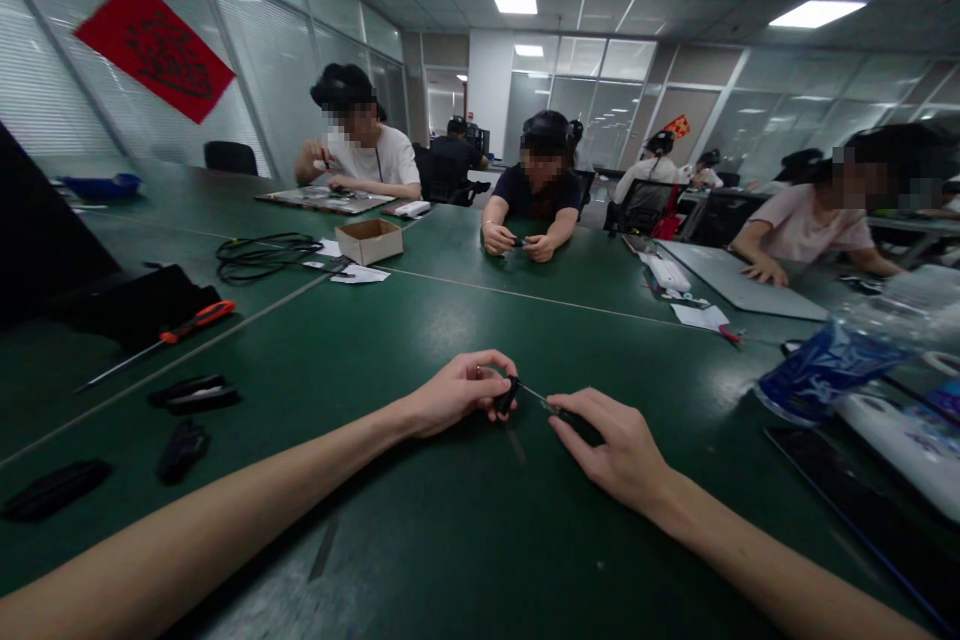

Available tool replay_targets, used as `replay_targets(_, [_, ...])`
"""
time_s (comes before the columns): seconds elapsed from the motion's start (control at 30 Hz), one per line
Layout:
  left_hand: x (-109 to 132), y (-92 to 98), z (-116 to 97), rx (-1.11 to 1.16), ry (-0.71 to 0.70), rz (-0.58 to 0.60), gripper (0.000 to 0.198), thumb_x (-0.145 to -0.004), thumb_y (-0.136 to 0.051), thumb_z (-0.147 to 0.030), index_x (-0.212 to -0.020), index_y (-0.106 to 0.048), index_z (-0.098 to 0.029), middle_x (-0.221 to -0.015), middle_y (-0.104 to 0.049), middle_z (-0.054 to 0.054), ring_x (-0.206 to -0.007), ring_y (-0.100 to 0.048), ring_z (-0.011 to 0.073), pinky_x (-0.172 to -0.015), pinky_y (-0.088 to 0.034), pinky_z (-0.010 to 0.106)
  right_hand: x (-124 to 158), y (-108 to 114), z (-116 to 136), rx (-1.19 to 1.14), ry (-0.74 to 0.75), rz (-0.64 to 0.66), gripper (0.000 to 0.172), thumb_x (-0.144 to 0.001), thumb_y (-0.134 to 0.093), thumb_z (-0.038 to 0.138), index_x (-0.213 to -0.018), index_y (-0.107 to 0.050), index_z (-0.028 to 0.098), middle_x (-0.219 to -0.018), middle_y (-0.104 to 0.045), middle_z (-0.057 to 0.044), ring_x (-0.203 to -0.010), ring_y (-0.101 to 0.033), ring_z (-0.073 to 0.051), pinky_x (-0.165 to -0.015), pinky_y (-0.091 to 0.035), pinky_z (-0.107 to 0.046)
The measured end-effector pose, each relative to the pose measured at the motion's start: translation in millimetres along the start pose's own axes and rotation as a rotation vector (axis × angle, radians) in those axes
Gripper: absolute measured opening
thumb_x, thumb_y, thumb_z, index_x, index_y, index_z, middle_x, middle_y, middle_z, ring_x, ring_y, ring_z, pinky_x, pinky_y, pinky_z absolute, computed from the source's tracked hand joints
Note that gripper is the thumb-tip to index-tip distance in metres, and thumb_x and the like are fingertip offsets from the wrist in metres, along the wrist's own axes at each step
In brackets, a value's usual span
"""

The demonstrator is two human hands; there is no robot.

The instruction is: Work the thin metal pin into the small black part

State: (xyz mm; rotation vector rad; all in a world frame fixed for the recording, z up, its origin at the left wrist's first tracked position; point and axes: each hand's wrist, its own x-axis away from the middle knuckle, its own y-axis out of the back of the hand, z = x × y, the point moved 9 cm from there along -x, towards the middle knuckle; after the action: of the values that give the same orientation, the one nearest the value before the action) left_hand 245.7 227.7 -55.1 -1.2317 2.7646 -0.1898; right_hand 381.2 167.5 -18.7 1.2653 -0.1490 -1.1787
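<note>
My left hand pinches a small black part above the green table; what kind of part it is I cannot make out. In my right hand lies a screwdriver with a dark handle, its fingers closed around it. The thin metal shaft points left, and its tip meets or nearly meets the black part. To the left, several loose black pieces lie on the table, near an orange-handled screwdriver.
A small cardboard box and coiled black cable sit further back. At right stand a blue-labelled bottle and a dark flat slab. Co-workers sit across the table; one holds a small dark item in both hands.
</note>
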Motion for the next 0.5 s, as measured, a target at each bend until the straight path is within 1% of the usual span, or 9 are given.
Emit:
replay_targets(0.3, [1.7, 4.0, 1.4, -0.122, 0.016, -0.033, 0.029, -0.079, -0.060, -0.037, -0.097, -0.055, -0.014, -0.077, -0.063, 0.006, -0.060, -0.056, 0.0108, -0.056, -0.042, 0.022, 2.6, 0.2, 3.9, 0.038, 0.044, -0.002, 0.027, -0.088, -0.052, 0.026, -0.113, -0.061, 0.019, -0.095, -0.064, -0.006, -0.075, -0.062, -0.014, -0.062, -0.053, -0.024])
replay_targets(0.5, [2.3, 2.0, -0.9, -0.171, 0.009, -0.027, 0.030, -0.079, -0.060, -0.039, -0.094, -0.055, -0.014, -0.074, -0.062, 0.006, -0.060, -0.055, 0.0115, -0.055, -0.041, 0.022, 3.2, 0.6, 6.1, 0.016, 0.075, 0.015, 0.027, -0.088, -0.051, 0.024, -0.113, -0.061, 0.020, -0.095, -0.064, -0.006, -0.073, -0.061, -0.014, -0.062, -0.053, -0.025])
